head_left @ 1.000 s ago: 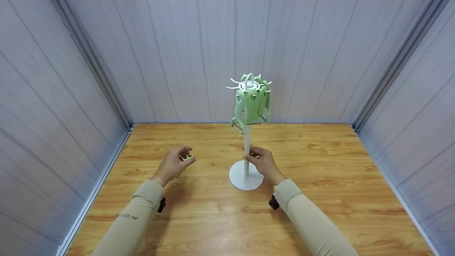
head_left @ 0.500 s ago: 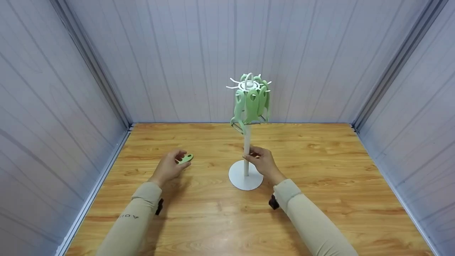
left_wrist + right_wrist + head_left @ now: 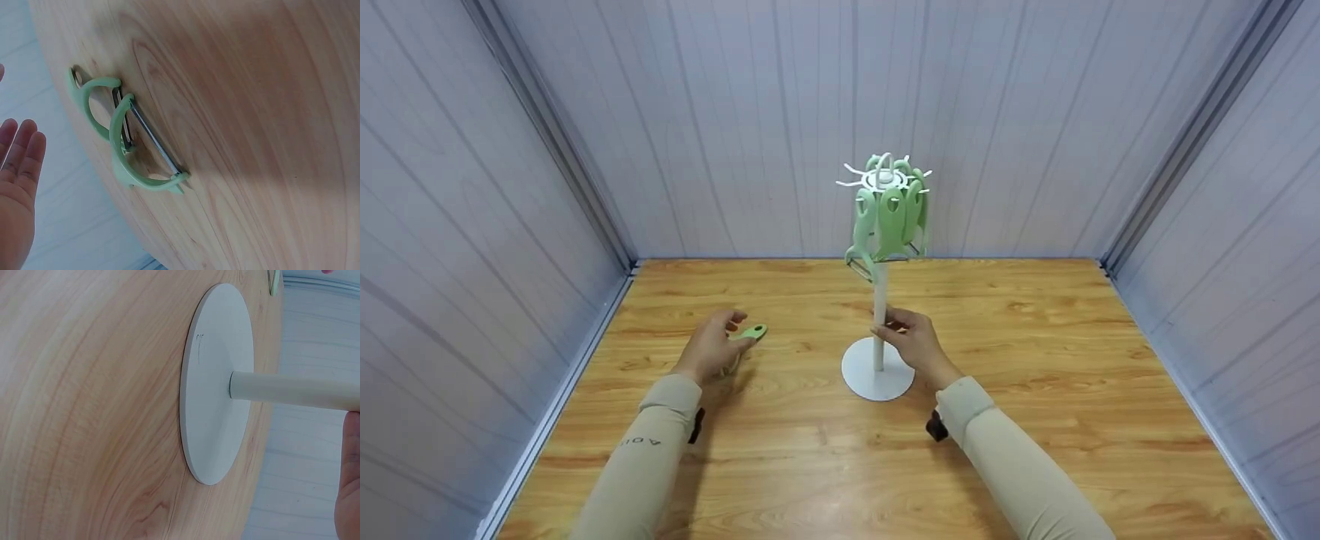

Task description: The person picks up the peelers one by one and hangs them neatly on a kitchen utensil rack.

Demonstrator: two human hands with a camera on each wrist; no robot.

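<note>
My left hand (image 3: 711,346) hovers low at the left of the table, fingers apart, with nothing between them. Right beside its thumb shows the handle of a light green peeler (image 3: 756,331). In the left wrist view two peelers lie close together on the wood: a nearer peeler (image 3: 115,132) overlaps a farther peeler (image 3: 85,100). My right hand (image 3: 916,343) pinches the white pole (image 3: 879,296) of an upright stand between thumb and fingers, above its round base (image 3: 216,439). Several green peelers (image 3: 891,225) hang from the hooks around the stand's top.
Bare white hooks (image 3: 851,182) stick out on the left of the stand's top. The wooden table (image 3: 810,465) is bounded by pale panel walls (image 3: 750,135) at the back and both sides.
My left hand has drawn slightly back and left, its fingers staying apart, and the peeler's handle shows more beyond it. My right hand keeps its hold on the pole.
</note>
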